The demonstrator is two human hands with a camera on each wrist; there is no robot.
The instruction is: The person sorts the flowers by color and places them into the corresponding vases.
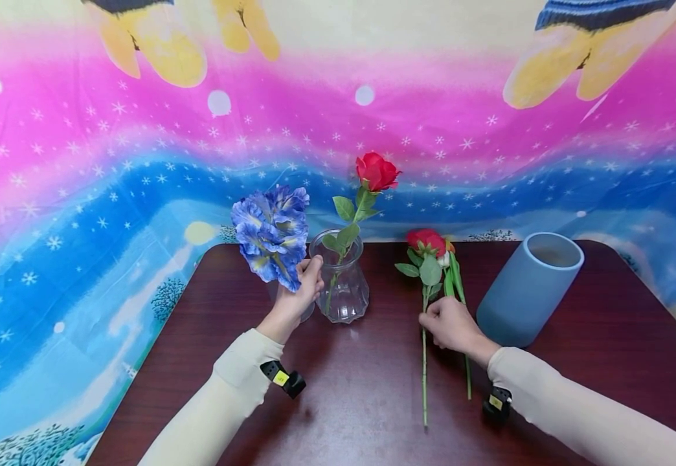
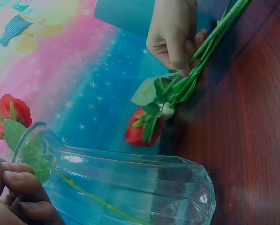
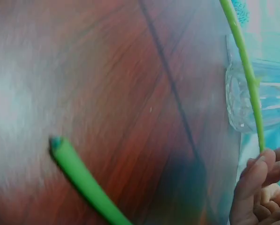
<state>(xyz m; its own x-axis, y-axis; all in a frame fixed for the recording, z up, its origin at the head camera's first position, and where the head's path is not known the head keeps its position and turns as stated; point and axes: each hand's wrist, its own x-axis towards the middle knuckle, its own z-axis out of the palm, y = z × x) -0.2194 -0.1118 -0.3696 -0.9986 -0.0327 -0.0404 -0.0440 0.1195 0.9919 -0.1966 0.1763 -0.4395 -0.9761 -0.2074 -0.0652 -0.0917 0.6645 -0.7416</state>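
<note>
My left hand (image 1: 300,288) curls its fingers beside the rim of a clear glass vase (image 1: 344,291); I cannot tell what it grips. A blue iris (image 1: 270,236) overlaps that hand, and grey glass shows behind the wrist. One red rose (image 1: 377,171) stands tilted in the clear vase, its stem visible through the glass (image 2: 102,204). My right hand (image 1: 451,323) pinches the stem of a second red rose (image 1: 425,239) between thumb and fingers. Its stem (image 3: 247,70) slants across the right wrist view. Close by is a tulip-like flower (image 1: 456,278) with a thick green stem (image 3: 88,183).
A tall blue-grey vase (image 1: 527,291) stands just right of the right hand. All this is on a dark reddish-brown table (image 1: 361,401) with rounded far corners. Behind hangs a colourful printed cloth (image 1: 315,116) with snowflakes.
</note>
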